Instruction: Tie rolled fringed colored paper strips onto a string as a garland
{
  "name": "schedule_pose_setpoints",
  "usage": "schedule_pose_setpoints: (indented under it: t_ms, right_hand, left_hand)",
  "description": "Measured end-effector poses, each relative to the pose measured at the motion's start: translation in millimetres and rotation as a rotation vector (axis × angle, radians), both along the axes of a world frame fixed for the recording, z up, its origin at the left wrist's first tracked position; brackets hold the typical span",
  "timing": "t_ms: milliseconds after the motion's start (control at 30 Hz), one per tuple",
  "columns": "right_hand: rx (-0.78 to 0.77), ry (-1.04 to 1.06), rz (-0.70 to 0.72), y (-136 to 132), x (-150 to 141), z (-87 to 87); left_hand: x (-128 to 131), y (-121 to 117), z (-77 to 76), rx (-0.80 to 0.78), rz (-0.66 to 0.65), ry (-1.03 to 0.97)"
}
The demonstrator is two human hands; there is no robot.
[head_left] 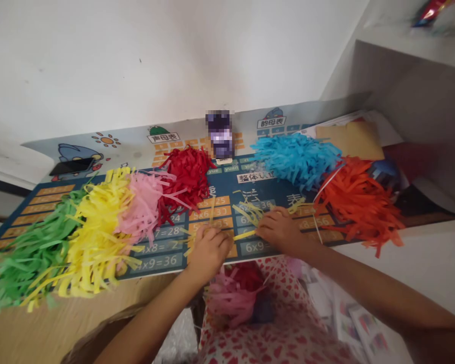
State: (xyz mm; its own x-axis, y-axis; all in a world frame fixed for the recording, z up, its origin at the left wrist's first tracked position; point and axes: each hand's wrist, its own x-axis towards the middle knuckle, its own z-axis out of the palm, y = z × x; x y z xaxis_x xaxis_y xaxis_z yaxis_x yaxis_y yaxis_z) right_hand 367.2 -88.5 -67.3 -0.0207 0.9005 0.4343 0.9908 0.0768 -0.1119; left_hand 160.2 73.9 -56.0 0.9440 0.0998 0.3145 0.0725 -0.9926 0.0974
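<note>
Both of my hands are at the near edge of the table mat, closed on yellow fringed paper strips (245, 235). My left hand (210, 248) grips one bunch, whose thin ends poke out above and to the left of the fingers. To its right, my right hand (279, 230) pinches another bunch, with loose ends fanning out on both sides. A flat yellow band spans the gap between the two hands. How the strips are gathered under my fingers is hidden. The closest pile to my left hand is the red fringed paper (189, 174).
Green (41, 247), yellow (100, 232) and pink (142, 202) fringe piles line the left. Blue (298, 156) and orange (360, 202) piles lie right, near a white string (326, 182). A phone (72, 167) rests back left. Pink fringe (233, 298) sits on my lap.
</note>
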Motion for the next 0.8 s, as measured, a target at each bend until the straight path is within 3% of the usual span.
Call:
schedule_pose_setpoints:
  t_ms: [133, 233, 500, 800]
  right_hand:
    - [-0.073, 0.300, -0.041, 5, 10, -7.5]
    - [-0.163, 0.410, -0.027, 6, 16, -6.9]
    - [-0.329, 0.458, -0.058, 11, 18, 7.8]
    - [-0.443, 0.406, -0.114, 20, 14, 21.5]
  left_hand:
    - [2, 6, -1.9, -0.133, 0.026, -0.048]
    - [2, 10, -0.8, -0.253, 0.065, -0.018]
    - [2, 11, 2.4, -0.396, 0.141, 0.080]
    - [17, 7, 16.1, -0.336, 0.248, 0.228]
